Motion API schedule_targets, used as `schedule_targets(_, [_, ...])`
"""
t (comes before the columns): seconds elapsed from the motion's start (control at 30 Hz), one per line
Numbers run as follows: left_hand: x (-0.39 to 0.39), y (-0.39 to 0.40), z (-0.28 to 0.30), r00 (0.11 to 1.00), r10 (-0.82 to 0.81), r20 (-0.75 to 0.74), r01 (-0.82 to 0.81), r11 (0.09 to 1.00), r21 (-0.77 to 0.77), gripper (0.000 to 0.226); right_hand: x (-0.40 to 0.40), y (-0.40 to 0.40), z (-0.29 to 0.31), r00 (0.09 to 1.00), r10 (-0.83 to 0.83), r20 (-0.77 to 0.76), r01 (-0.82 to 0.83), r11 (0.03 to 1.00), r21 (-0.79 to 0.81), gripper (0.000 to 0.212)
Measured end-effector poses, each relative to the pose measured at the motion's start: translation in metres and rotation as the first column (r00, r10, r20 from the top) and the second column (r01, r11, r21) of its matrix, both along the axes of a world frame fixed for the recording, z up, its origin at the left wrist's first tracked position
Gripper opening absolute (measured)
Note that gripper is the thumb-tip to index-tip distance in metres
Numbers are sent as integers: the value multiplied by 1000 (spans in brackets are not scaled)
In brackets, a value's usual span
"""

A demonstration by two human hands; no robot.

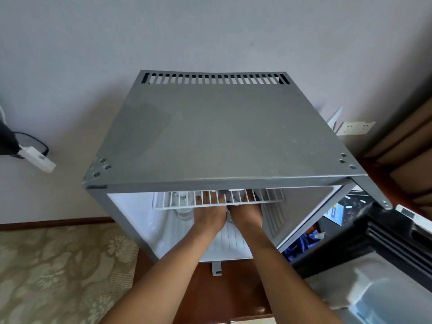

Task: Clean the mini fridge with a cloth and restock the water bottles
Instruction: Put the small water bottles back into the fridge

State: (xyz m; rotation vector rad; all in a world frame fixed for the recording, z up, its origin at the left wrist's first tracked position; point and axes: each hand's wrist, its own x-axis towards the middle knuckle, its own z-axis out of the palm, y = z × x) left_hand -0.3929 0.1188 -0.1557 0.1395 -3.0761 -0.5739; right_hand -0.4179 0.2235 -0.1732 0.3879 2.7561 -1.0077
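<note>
The fridge (217, 134) stands against a pale wall, seen from above, its grey top bare apart from a row of vent slots along the rear edge. Its door (383, 249) hangs open to the right, with a blue cloth (304, 242) bunched low between door and cabinet. A white socket (355, 127) sits on the wall at right; a white adapter (38, 159) with black cord hangs at left. Patterned carpet (58, 272) lies to the left of a brown wooden base. The top panel overhangs the interior and hides most of it. A white wire shelf (219, 199) crosses in front of the fingers. Both arms reach in side by side, the left hand (209, 216) and right hand (246, 213) almost touching beneath the shelf. How either hand grips cannot be told; the fingers are screened. One clear bottle (183, 206) stands inside, just left of the left hand.
</note>
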Motion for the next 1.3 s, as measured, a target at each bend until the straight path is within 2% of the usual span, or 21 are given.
schedule_targets(0.1, [20, 0, 7, 999, -46, -7, 45, 992, -120, 56, 33, 5, 8, 992, 30, -126, -31, 999, -11, 59])
schedule_targets(0.17, [37, -4, 11, 997, -74, -15, 70, 978, -198, 66, 57, 8, 14, 980, 72, -183, -68, 997, 27, 72])
schedule_targets(0.27, [79, -6, 22, 995, -95, -1, 93, 971, -220, 72, 106, 19, 35, 949, 170, -265, -157, 985, 69, 68])
schedule_targets(0.37, [130, -5, 37, 994, -105, -41, 92, 968, -235, 74, 166, 37, 59, 898, 296, -325, -242, 950, 197, 64])
schedule_targets(0.43, [167, -3, 50, 992, -100, -82, 78, 968, -237, 71, 208, 53, 84, 836, 352, -421, -258, 929, 266, 67])
schedule_targets(0.5, [199, 1, 60, 983, -101, -156, 64, 972, -227, 68, 241, 73, 121, 716, 384, -583, -214, 916, 340, 69])
schedule_targets(0.57, [231, 7, 66, 971, -110, -214, 63, 974, -217, 67, 272, 105, 165, 587, 392, -708, -97, 902, 420, 65])
schedule_targets(0.63, [262, 15, 76, 964, -129, -232, 77, 972, -221, 69, 298, 151, 206, 545, 351, -762, 107, 872, 478, 62])
schedule_targets(0.67, [274, 19, 82, 962, -138, -235, 86, 972, -218, 70, 306, 176, 224, 583, 296, -757, 210, 844, 493, 63])
schedule_targets(0.73, [296, 25, 95, 954, -157, -254, 105, 973, -207, 71, 321, 226, 252, 767, 130, -628, 315, 777, 545, 69])
schedule_targets(0.8, [314, 33, 107, 949, -177, -261, 123, 970, -208, 71, 331, 263, 264, 938, 14, -345, 223, 739, 635, 84])
schedule_targets(0.87, [328, 41, 116, 940, -202, -275, 147, 967, -210, 71, 342, 278, 261, 992, 2, -127, 87, 720, 689, 99])
schedule_targets(0.97, [346, 57, 132, 926, -227, -301, 179, 968, -176, 68, 359, 275, 250, 991, 95, -99, 18, 622, 782, 111])
schedule_targets(1.07, [366, 73, 152, 913, -267, -307, 248, 964, -100, 61, 377, 252, 267, 981, 189, -49, -68, 570, 819, 111])
schedule_targets(1.17, [386, 87, 176, 912, -324, -250, 356, 930, 91, 56, 394, 227, 277, 925, 378, -32, -184, 520, 834, 91])
schedule_targets(1.3, [416, 104, 209, 890, -362, -278, 429, 871, 241, 53, 402, 194, 279, 814, 575, -78, -371, 619, 692, 58])
